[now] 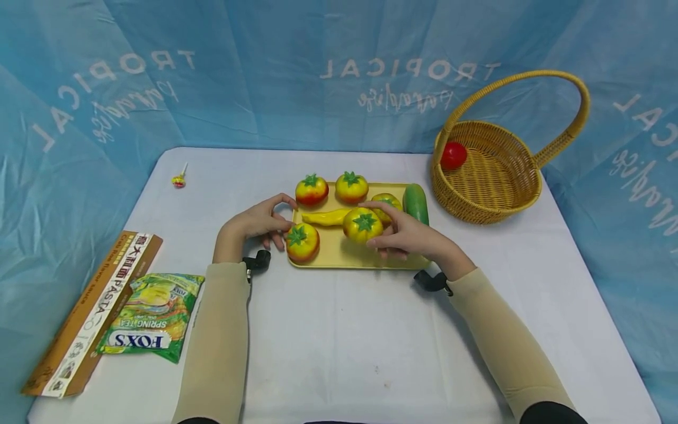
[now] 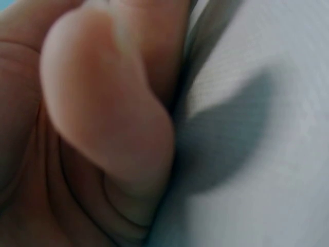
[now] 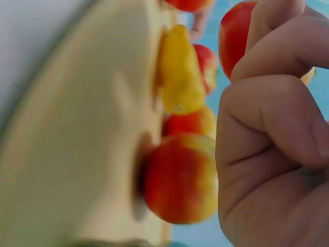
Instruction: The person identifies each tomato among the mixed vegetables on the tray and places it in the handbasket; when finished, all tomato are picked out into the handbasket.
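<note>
Above the yellow tray, my right hand pinches a round yellow-red toy fruit with a green leafy cap. Part of that held fruit appears behind the bent fingers in the right wrist view. My left hand rests by the tray's left rim, fingers loosely bent and tips close to a similar fruit; contact there is unclear. More such fruits lie on the tray, with a long yellow pepper-like piece and a green cucumber. The left wrist view shows blurred fingers over white cloth.
A wicker basket with a tall handle stands back right, holding a red ball-like item. At the left lie a brown pasta box, a green candy bag and a small lollipop. Blue curtains surround the white table.
</note>
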The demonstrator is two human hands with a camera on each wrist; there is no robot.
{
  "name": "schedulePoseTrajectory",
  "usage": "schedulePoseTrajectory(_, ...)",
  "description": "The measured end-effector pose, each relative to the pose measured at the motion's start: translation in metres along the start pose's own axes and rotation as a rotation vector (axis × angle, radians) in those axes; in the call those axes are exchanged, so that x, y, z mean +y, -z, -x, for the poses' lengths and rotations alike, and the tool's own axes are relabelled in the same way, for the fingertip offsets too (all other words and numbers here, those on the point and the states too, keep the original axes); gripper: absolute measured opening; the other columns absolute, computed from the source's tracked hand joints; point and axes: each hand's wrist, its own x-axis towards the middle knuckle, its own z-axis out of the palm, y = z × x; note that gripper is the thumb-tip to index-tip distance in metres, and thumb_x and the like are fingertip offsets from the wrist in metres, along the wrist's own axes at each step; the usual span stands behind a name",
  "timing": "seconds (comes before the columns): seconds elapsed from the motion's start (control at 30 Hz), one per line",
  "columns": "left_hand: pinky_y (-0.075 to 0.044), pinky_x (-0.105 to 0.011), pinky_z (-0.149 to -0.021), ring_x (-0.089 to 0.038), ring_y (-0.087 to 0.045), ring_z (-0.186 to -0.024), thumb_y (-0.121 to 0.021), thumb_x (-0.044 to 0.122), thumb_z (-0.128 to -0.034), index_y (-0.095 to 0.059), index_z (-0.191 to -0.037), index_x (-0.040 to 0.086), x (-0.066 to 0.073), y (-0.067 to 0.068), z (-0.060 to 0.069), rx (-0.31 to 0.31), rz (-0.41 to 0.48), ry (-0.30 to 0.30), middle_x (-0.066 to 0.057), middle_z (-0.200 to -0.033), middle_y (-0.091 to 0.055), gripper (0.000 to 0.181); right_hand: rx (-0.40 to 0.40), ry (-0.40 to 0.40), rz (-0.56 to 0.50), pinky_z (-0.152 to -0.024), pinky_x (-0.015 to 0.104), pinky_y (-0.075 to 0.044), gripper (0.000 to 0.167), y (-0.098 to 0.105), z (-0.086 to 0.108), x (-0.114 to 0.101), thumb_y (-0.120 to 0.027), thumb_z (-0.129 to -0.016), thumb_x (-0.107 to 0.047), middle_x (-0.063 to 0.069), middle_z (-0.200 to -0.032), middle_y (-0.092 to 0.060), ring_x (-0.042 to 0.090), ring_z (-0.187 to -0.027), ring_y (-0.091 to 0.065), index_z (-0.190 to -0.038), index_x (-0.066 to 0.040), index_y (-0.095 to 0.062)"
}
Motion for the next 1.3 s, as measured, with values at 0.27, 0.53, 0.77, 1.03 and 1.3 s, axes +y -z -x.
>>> schedulePoseTrajectory(0.27, -0.055, -0.028, -0.051, -0.022, -0.073, -0.057, -0.068, 0.027, -0.1008, -0.039, -0.147, 0.022, 0.0, -0.001, 0.0, -0.002, 0.001, -0.01, -0.01, -0.079, -0.078, 0.055, 0.091, 0.059, -0.03, -0.042, 0.027, -0.039, 0.078, 0.018, 0.022, -0.016, -0.073, -0.101, -0.018, 0.011, -0.069, -0.07, 0.014, -0.042, -0.042, -0.162, -0.036, -0.028)
schedulePoseTrajectory(0.53, -0.055, -0.027, -0.052, -0.022, -0.072, -0.056, -0.068, 0.025, -0.1005, -0.04, -0.147, 0.022, 0.0, -0.003, 0.004, 0.006, 0.007, 0.021, -0.01, -0.081, -0.079, 0.055, 0.207, 0.136, -0.052, -0.042, 0.03, -0.037, 0.075, 0.042, 0.042, -0.023, -0.069, -0.104, -0.016, 0.007, -0.067, -0.069, 0.02, -0.041, -0.038, -0.163, -0.033, -0.026)
schedulePoseTrajectory(0.77, -0.054, -0.028, -0.05, -0.022, -0.072, -0.056, -0.068, 0.023, -0.1003, -0.041, -0.146, 0.024, -0.003, -0.004, 0.003, 0.007, 0.016, -0.004, -0.01, -0.08, -0.078, 0.053, 0.364, 0.205, -0.185, -0.04, 0.028, -0.035, 0.072, 0.069, 0.059, -0.019, -0.066, -0.105, -0.012, 0.005, -0.069, -0.07, 0.019, -0.042, -0.045, -0.162, -0.033, -0.028)
schedulePoseTrajectory(1.03, -0.055, -0.029, -0.051, -0.023, -0.073, -0.057, -0.068, 0.025, -0.1003, -0.042, -0.145, 0.025, -0.005, -0.004, 0.001, 0.01, 0.006, -0.006, -0.011, -0.081, -0.078, 0.051, 0.534, 0.2, -0.321, -0.041, 0.025, -0.033, 0.075, 0.1, 0.072, -0.003, -0.066, -0.104, -0.011, 0.004, -0.069, -0.072, 0.016, -0.044, -0.051, -0.163, -0.034, -0.025)
schedulePoseTrajectory(1.3, -0.055, -0.028, -0.051, -0.023, -0.073, -0.057, -0.068, 0.025, -0.1, -0.042, -0.145, 0.025, -0.001, 0.0, 0.0, 0.013, 0.008, 0.0, -0.01, -0.081, -0.078, 0.052, 0.635, 0.174, -0.365, -0.042, 0.022, -0.037, 0.076, 0.12, 0.074, 0.006, -0.071, -0.102, -0.017, 0.003, -0.072, -0.073, 0.014, -0.047, -0.055, -0.16, -0.036, -0.027)
